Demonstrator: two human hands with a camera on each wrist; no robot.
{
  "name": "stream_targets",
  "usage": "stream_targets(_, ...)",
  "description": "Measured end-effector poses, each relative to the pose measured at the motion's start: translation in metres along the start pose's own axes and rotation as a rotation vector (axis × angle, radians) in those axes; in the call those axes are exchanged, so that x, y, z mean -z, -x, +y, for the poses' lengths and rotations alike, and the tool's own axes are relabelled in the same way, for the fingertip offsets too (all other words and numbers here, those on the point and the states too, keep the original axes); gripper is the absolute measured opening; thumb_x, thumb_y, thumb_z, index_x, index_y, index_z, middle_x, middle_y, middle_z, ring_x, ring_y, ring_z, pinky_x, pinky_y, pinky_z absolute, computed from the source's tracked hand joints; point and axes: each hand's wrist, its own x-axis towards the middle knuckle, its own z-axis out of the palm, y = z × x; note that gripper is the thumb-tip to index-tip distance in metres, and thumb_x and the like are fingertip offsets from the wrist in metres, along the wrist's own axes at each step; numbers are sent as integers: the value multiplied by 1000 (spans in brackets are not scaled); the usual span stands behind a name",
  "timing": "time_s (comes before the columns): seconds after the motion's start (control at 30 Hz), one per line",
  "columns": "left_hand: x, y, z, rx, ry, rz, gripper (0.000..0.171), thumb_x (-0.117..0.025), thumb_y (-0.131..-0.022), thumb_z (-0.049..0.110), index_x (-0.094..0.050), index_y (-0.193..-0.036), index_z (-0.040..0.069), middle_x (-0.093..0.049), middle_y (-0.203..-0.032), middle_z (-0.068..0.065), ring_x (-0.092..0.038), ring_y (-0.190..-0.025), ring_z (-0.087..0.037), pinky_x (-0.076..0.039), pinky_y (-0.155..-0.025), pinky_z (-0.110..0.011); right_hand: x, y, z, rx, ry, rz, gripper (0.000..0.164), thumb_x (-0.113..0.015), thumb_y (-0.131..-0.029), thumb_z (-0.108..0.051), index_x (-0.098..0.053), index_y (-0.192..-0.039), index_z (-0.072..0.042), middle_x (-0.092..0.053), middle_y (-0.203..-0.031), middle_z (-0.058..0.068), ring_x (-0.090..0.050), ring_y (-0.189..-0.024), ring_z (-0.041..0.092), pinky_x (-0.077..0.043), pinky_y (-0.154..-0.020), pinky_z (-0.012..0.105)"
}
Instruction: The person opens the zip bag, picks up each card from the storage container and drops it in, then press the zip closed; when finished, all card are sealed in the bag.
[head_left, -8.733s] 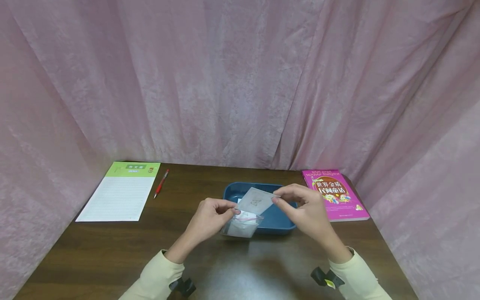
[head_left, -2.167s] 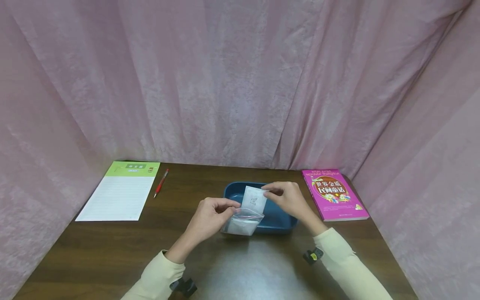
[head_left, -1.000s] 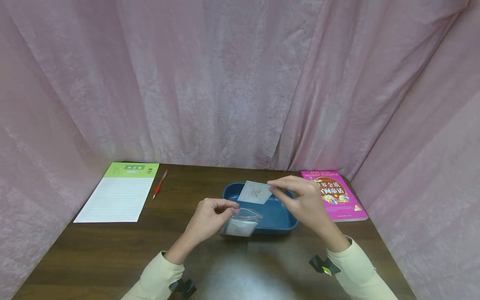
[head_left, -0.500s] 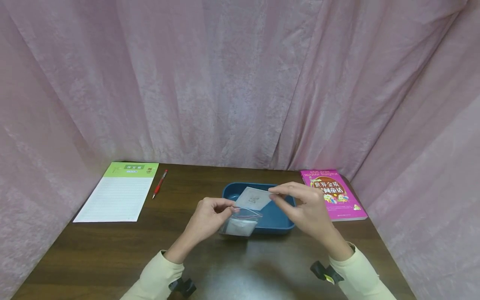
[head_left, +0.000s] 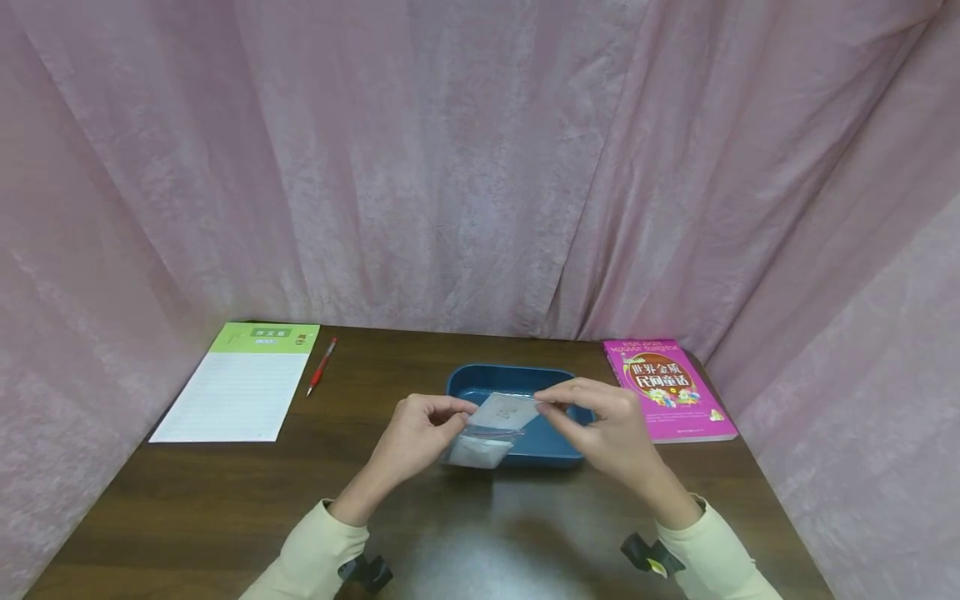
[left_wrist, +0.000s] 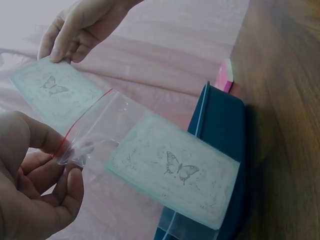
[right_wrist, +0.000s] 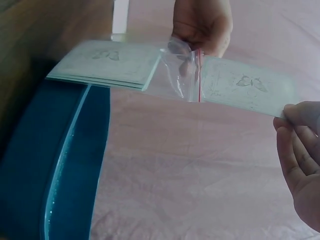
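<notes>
My left hand (head_left: 420, 433) pinches a clear zip-lock bag (left_wrist: 115, 112) beside its red-lined mouth. Inside the bag lies a small stack of pale cards (right_wrist: 107, 65), the facing one printed with a butterfly. Between thumb and fingertips, my right hand (head_left: 603, 421) holds a matching butterfly card (right_wrist: 250, 85) by one corner. The near end of that card meets the red line at the bag's mouth, while most of it stays outside. Both bag and card are held up over the near left part of a blue tray (head_left: 551, 450).
To the left on the dark wooden table (head_left: 225, 508) lie a lined writing pad (head_left: 232, 396) with a green header and a red pen (head_left: 322, 367). A pink book (head_left: 675, 400) lies at the right. Pink curtains (head_left: 465, 167) hang behind and along both sides.
My right hand has brought the card down and toward me, from above the tray to the bag's mouth. My left hand with the bag has stayed almost still.
</notes>
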Motion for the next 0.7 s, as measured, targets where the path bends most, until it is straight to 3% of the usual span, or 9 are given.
stream_targets(0.13,0,-1,0,-25,-14,7,19,-70,-91,7,-83,-100,18,-78,-97,3,-60,-75,-11,-47,-62,-24,-1,3,3,16,-9,13,25,-84,-78,3,-80,-100,-9,-78,-92,2,-74,-85,13,-56,-69,20)
stream_targets(0.23,0,-1,0,-33,-15,7,20,-69,-91,6,-83,-100,17,-78,-97,3,-60,-74,-11,-47,-61,-24,-1,5,4,29,-20,29,14,-82,-86,-9,-80,-100,-9,-78,-91,2,-74,-84,13,-55,-68,18)
stream_targets(0.33,0,-1,0,-30,-14,6,20,-70,-92,7,-83,-100,18,-78,-97,3,-60,-74,-11,-48,-62,-24,-2,6,5,31,-26,32,13,-79,-91,-17,-80,-100,-8,-78,-91,3,-74,-83,12,-54,-67,17)
stream_targets(0.6,0,-1,2,-35,-20,10,18,-71,-92,9,-83,-100,20,-78,-98,6,-64,-80,-9,-49,-66,-24,-2,11,8,62,-28,57,19,-83,-81,0,-80,-99,-7,-78,-90,4,-74,-81,15,-57,-73,20)
stream_targets(0.7,0,-1,3,-22,-20,8,18,-71,-92,10,-83,-100,22,-78,-98,8,-64,-80,-11,-49,-66,-25,-3,12,8,88,-15,56,13,-81,-86,-6,-80,-99,-7,-78,-90,3,-74,-81,15,-57,-71,20)
